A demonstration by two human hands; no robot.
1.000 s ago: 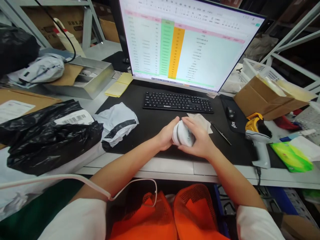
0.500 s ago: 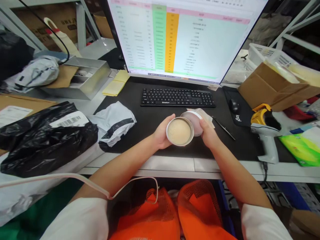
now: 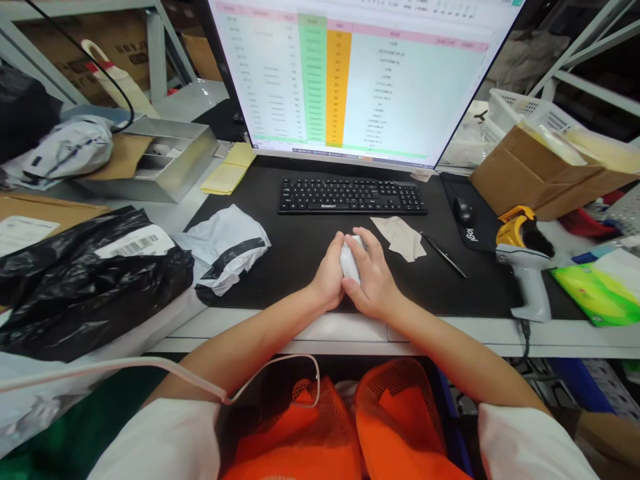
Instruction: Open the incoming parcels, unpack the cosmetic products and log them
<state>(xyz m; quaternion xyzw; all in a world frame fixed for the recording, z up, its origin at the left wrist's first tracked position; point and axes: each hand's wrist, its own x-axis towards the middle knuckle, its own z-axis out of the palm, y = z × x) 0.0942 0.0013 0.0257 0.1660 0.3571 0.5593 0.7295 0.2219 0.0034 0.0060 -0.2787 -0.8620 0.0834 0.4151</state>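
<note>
Both of my hands are closed round a small round white compact case point(image 3: 349, 261) held just above the black desk mat point(image 3: 300, 247), in front of the keyboard point(image 3: 351, 196). My left hand point(image 3: 329, 277) cups its left side. My right hand point(image 3: 369, 279) covers the top and right side, so only a white sliver of the case shows between the fingers. The lid looks shut. A crumpled beige paper point(image 3: 401, 237) lies on the mat just right of my hands.
A large monitor point(image 3: 360, 73) with a spreadsheet stands behind the keyboard. A white poly bag point(image 3: 227, 248) and a black labelled bag point(image 3: 90, 280) lie left. A mouse point(image 3: 463, 209), pen point(image 3: 443, 254), barcode scanner point(image 3: 525, 260) and cardboard box point(image 3: 540, 177) sit right.
Half a second ago the case was open, its beige inside facing up in my left hand and the lid in my right. Now the two halves are together and both hands enclose it.
</note>
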